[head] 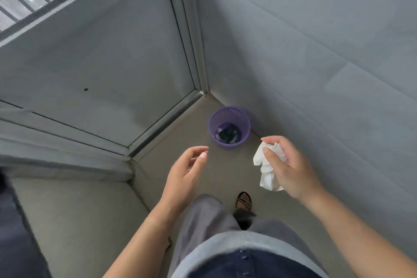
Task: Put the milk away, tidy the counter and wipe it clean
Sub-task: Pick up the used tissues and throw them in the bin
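A crumpled white paper towel [267,166] is pinched in the right hand [287,166], between the thumb and the curled fingers, and its loose end hangs down below the hand. The left hand [184,175] is held in the air with nothing in it, the fingers loosely spread and a little bent. A purple mesh wastebasket [229,127] is seen on the floor [90,221], in the corner where a grey wall [316,52] meets a grey framed door panel [101,52]. Some dark rubbish lies inside it. The paper towel is held near the wastebasket, to its right, not above it. Grey trousers [203,221] and one patterned sandal [244,201] are visible below the hands.
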{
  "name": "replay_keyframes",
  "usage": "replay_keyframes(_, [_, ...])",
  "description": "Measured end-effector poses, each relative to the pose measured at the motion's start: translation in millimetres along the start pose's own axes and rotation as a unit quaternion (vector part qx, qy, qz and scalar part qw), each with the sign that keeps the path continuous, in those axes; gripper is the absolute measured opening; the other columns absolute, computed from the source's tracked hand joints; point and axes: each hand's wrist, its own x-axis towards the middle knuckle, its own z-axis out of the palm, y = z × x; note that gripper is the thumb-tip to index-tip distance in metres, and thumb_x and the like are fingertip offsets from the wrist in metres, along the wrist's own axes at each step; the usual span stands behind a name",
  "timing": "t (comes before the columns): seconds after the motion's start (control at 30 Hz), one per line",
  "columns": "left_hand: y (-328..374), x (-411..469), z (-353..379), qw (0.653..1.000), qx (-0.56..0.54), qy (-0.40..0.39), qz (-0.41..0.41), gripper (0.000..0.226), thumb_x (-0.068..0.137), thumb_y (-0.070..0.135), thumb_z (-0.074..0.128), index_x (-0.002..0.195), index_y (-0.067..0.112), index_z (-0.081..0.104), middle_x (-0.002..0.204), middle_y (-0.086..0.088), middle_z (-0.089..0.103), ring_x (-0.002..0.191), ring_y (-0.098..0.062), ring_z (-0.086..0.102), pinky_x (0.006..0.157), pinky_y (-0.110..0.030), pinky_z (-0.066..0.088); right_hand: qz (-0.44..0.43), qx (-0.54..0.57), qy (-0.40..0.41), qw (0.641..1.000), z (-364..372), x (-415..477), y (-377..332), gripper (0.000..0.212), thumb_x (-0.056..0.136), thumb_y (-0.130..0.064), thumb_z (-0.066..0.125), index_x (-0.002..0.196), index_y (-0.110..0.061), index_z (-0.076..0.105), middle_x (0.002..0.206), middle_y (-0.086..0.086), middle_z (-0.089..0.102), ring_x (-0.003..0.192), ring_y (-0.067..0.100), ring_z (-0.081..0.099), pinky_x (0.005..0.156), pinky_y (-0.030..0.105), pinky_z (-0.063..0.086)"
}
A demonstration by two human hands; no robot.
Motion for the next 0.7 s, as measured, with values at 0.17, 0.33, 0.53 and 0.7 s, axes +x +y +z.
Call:
replay_keyframes(0.17, [0.9,95.3,-5.3,0.999,0.012,-0.018,-0.048,0.014,0.093,0.027,0.051,0.100,0.033,0.062,0.102,0.013,0.066,0.093,0.005,0.059,0.073,-0.001,0.038,0.037,-0.027,-0.015,0.999,4.2,98.1,-3.6,0.018,0.090,-0.032,0.053,0.107,-0.033,0.055,0.112,-0.009,0.058,0.101,0.009,0.053,0.073,0.014,0.037])
replay_keyframes(0.33, [-10.5,200.3,-8.6,0.994,0.053,-0.057,-0.079,0.016,0.091,0.032,0.051,0.104,0.029,0.061,0.098,0.015,0.064,0.090,0.006,0.056,0.069,0.001,0.038,0.064,-0.050,-0.003,0.997,27.7,207.3,13.9,0.022,0.092,-0.032,0.050,0.113,-0.035,0.052,0.124,-0.005,0.054,0.113,0.012,0.049,0.084,0.027,0.035])
replay_keyframes(0.53, [-85.9,320.0,15.0,0.972,0.150,-0.126,-0.126,0.027,0.092,0.034,0.050,0.114,0.020,0.058,0.105,0.009,0.060,0.098,-0.009,0.056,0.083,-0.021,0.038,0.104,-0.112,-0.038,0.988,73.6,317.1,86.4,0.039,0.092,-0.034,0.049,0.130,-0.024,0.045,0.136,0.000,0.045,0.122,0.015,0.042,0.086,0.026,0.031])
replay_keyframes(0.7, [-203.3,407.0,50.6,0.967,0.099,-0.071,-0.226,0.007,0.091,0.022,0.053,0.091,0.021,0.059,0.105,-0.006,0.064,0.103,-0.027,0.060,0.089,-0.031,0.043,0.112,-0.158,-0.070,0.978,110.3,383.4,172.1,0.043,0.091,-0.034,0.051,0.130,-0.016,0.045,0.135,0.007,0.048,0.122,0.021,0.045,0.085,0.020,0.030])
